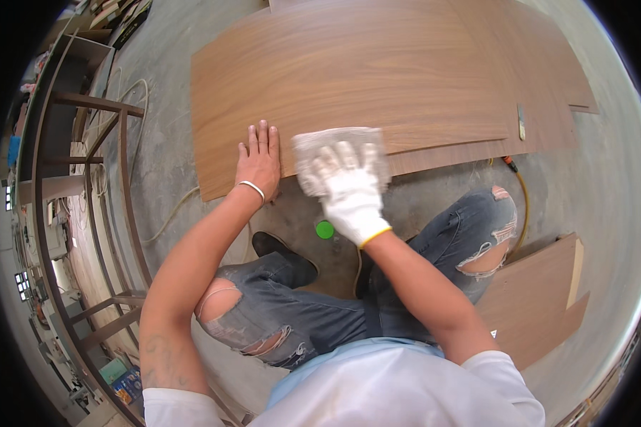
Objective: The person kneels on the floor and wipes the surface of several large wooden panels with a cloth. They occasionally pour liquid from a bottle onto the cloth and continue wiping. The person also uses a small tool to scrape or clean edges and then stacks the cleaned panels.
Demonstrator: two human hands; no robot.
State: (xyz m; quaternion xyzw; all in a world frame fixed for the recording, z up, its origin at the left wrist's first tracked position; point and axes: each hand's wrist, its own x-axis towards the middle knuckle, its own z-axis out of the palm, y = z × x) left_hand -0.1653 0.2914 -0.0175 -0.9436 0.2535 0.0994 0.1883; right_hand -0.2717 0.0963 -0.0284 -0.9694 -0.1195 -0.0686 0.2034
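I see my left hand (pixel 259 169) and gloved right hand (pixel 349 178), fingers slightly spread; overhanging cloth (pixel 308 151) might snag the panel's (pixel 363 78) edge.

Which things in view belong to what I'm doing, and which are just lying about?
In use: wood-grain panel under the left hand; pale cloth under the gloved right hand.

Seemingly just lying about: green disc; yellow hose; boards at lower right; narrow tool, untouched.
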